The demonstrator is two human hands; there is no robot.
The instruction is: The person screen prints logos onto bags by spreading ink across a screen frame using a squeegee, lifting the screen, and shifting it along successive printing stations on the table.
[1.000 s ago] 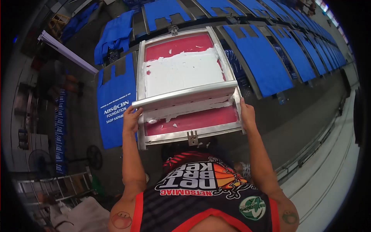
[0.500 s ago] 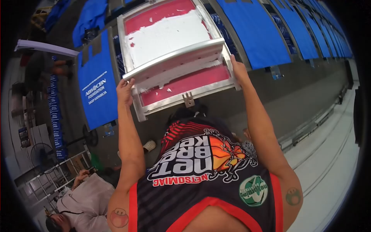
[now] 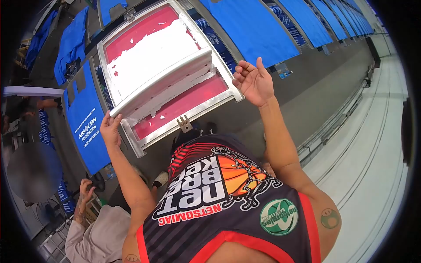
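Note:
A metal-framed screen [image 3: 147, 147] with a red mesh [image 3: 188, 103] and a broad patch of white ink [image 3: 144, 55] lies in front of me. A long metal squeegee [image 3: 160, 79] rests across it. At the squeegee's left end, my left hand [image 3: 110, 130] has its fingers closed around the tip and the frame corner beside it. My right hand [image 3: 254, 83] is just right of the frame, off it, with spread fingers and nothing in it. A metal clamp [image 3: 184, 124] sits on the frame's near edge.
Blue fabric pieces lie on boards in a row to the right [image 3: 258, 33]; a printed blue one [image 3: 85, 118] lies at left. Another person [image 3: 98, 236] in a light top is at lower left. A white ledge [image 3: 368, 144] runs along the right.
My right hand has let go of the frame and opened to its right. The screen appears further left in view. The person at lower left has a hand raised.

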